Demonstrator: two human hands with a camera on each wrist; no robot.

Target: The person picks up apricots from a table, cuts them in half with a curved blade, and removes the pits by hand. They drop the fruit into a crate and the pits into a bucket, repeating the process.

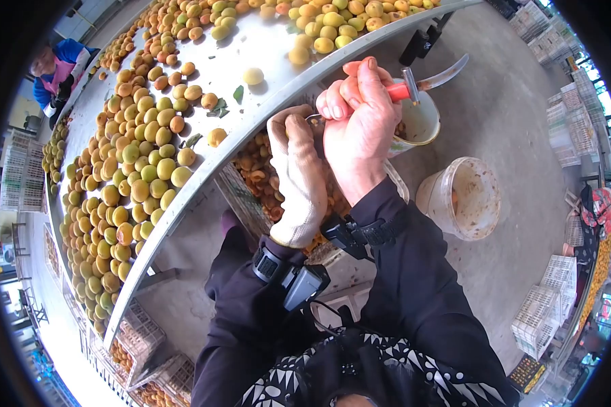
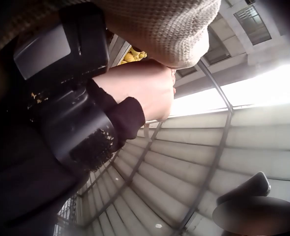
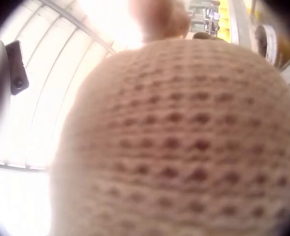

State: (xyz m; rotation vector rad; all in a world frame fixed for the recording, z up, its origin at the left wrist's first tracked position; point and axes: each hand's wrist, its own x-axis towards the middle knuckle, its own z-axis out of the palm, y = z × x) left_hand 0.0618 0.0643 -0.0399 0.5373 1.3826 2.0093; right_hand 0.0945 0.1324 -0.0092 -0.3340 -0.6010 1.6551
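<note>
My bare right hand (image 1: 360,125) grips the red handle (image 1: 398,91) of a tool with a curved blade (image 1: 445,74) pointing right in the head view. Close against it on the left is my left hand (image 1: 297,180) in a knitted glove, its fingers bent; whether they hold anything is hidden. A crate of orange-brown fruit pieces (image 1: 256,178) lies beneath both hands. The left wrist view shows the glove (image 2: 172,32) over the bare right hand (image 2: 145,91). Glove fabric (image 3: 184,137) fills most of the right wrist view, with blurred bare fingers (image 3: 160,17) above.
Whole green and orange fruit (image 1: 142,166) covers much of a metal table (image 1: 210,61) with a raised rim. On the floor at the right stand a stained white bucket (image 1: 461,198) and another bucket (image 1: 424,122) under the blade. Stacked crates (image 1: 543,319) stand farther right. Another person (image 1: 60,71) is at upper left.
</note>
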